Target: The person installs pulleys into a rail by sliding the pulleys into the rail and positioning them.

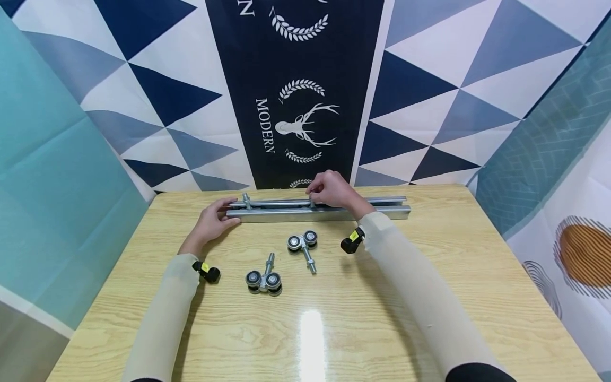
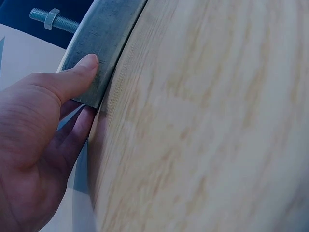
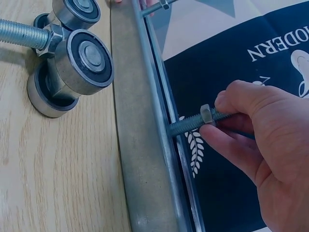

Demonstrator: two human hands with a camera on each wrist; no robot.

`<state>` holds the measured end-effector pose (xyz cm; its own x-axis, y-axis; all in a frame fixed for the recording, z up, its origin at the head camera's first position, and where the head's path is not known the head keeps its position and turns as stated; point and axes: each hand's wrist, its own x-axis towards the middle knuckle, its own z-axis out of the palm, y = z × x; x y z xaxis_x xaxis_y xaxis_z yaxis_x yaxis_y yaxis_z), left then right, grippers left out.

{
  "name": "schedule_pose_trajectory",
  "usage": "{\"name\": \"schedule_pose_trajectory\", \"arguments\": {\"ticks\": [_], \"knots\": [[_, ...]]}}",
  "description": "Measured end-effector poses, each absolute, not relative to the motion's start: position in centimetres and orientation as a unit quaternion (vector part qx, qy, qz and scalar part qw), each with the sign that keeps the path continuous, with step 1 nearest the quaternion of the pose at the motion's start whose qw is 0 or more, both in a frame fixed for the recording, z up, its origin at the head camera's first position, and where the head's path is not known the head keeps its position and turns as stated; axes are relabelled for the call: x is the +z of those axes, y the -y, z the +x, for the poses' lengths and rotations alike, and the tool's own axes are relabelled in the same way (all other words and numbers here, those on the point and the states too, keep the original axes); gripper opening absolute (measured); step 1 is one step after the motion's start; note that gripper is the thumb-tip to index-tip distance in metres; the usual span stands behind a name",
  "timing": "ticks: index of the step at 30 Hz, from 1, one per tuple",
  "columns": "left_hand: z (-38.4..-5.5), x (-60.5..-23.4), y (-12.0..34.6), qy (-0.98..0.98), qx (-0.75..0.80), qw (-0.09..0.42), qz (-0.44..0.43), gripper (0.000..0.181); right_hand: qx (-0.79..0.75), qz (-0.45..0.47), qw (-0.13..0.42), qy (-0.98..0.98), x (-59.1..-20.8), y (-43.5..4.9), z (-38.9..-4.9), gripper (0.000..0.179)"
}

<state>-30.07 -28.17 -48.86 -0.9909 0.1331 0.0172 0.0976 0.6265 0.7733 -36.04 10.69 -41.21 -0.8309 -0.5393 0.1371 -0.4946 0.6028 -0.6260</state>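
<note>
A metal channel rail lies along the back of the table, its slot facing up. My left hand grips the rail's left end, thumb on the front face and fingers behind. Near that end a threaded bolt with a nut stands up out of the slot. Around mid-rail my right hand pinches a second upright bolt by its nut and upper end; whatever is below the slot is hidden inside the rail. In front lie two roller trolleys, one nearer the rail and one closer to me.
The wooden table ends just behind the rail, against a patterned backdrop. Small wrist cameras sit on both sleeves. The loose trolleys lie between my forearms, their bolts pointing in different directions.
</note>
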Motion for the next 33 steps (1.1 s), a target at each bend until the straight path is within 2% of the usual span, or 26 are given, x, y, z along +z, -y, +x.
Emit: {"name": "schedule_pose_trajectory", "arguments": {"ticks": [20, 33], "knots": [[-30.3, -48.9, 28.8, -0.904, 0.420, 0.020, 0.074, 0.067, -0.328, -0.296, 0.030, -0.897, -40.9, -10.2, -36.3, 0.018], [-30.3, -48.8, 28.7, -0.903, 0.423, 0.024, 0.074, 0.067, -0.334, -0.307, 0.033, -0.891, -40.9, -7.3, -36.1, 0.017]]}}
